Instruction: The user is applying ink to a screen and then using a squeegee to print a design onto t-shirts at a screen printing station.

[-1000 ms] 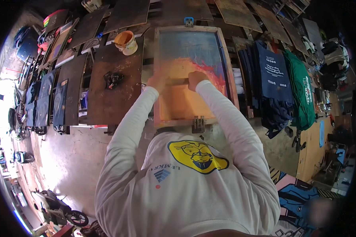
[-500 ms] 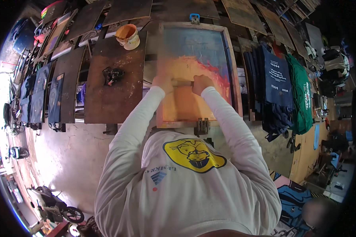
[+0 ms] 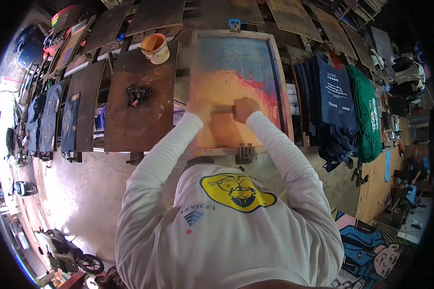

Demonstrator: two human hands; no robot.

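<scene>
My left hand [image 3: 199,109] and my right hand [image 3: 247,108] are closed on either end of a squeegee [image 3: 223,109], which lies across a wooden-framed printing screen [image 3: 236,50]. Orange ink coats the screen's lower part, with red streaks at the right and blue-grey mesh above. The left hand is slightly blurred. A hinge clamp [image 3: 243,153] sits on the near edge of the frame, and a blue-handled clamp [image 3: 234,25] is at the far edge.
An orange-stained bucket [image 3: 155,48] and a black lump [image 3: 138,95] rest on the board to the left. Navy cloths [image 3: 335,98] and green cloths [image 3: 366,111] hang over boards to the right. A motorbike [image 3: 70,250] stands lower left. Another person [image 3: 410,180] is partly visible far right.
Both hands have drawn the squeegee toward my body, down the screen over the orange ink, still gripping it.
</scene>
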